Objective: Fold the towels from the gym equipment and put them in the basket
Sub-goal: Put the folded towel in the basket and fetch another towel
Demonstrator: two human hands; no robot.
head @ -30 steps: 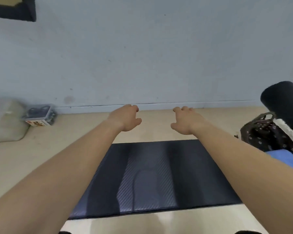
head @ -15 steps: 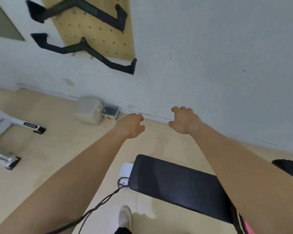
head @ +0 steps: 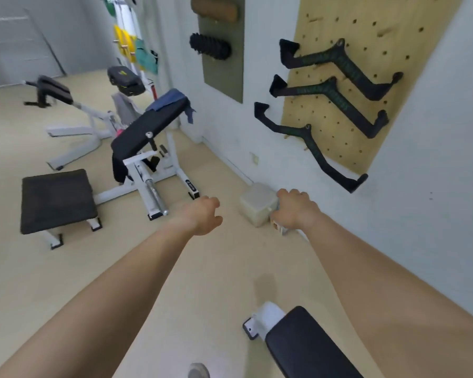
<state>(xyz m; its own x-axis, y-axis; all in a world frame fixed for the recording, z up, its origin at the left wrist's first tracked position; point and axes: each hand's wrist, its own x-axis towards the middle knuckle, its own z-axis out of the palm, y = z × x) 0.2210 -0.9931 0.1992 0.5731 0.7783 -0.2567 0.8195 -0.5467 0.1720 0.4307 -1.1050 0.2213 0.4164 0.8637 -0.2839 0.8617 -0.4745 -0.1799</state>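
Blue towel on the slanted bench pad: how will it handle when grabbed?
Probably floppy: the blue towel drapes over the slanted pad, one corner hanging off. Likely light: it looks thin. A one-sided tug may slide it off the pad.

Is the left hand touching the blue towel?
Apart. In the head view the left hand hangs over the floor, with the blue towel draped on the slanted black pad farther off.

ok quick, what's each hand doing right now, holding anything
left hand: open, fingers loosely curled, holding nothing
right hand: open, fingers loosely curled, holding nothing
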